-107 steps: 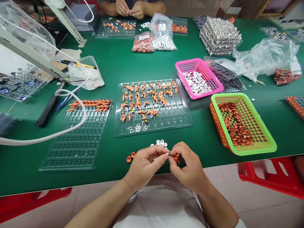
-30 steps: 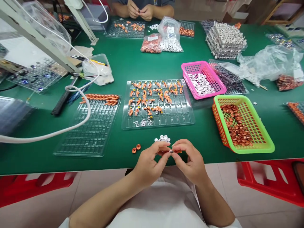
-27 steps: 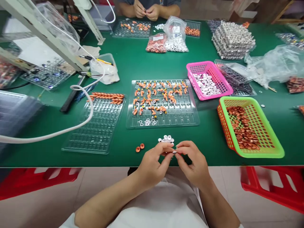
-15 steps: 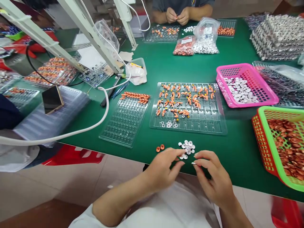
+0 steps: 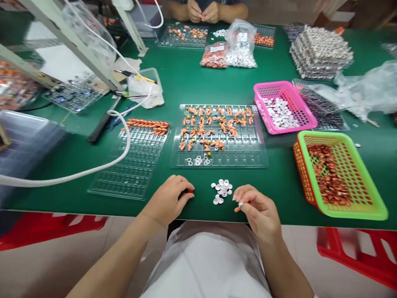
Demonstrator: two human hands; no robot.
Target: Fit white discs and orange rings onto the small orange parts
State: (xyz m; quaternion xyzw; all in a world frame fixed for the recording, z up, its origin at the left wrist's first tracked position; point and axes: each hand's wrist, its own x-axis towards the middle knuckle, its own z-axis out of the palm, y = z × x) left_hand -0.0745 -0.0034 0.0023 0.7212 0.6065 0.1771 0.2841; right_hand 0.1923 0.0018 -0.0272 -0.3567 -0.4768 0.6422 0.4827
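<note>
My left hand [image 5: 172, 199] rests on the green table near its front edge, fingers curled and pinched over small orange rings that barely show at the fingertips. My right hand [image 5: 257, 207] hovers to the right, pinching a small orange part with a silver end [image 5: 239, 205]. Between the hands lies a little heap of white rings [image 5: 221, 190]. Just beyond stands a clear tray [image 5: 248, 155] holding several orange parts in its far rows and loose white rings near its front.
A second clear tray [image 5: 130, 174] with one row of orange parts lies left, crossed by a white hose [image 5: 93, 167]. A pink basket [image 5: 263, 89] of white rings and a green basket [image 5: 359, 207] of copper rings stand right. Another person's hands [image 5: 203, 10] work at the far edge.
My hands, which were together working one small part, have separated. The left hand moved left onto the orange rings; the right keeps the part. The view swung left and back.
</note>
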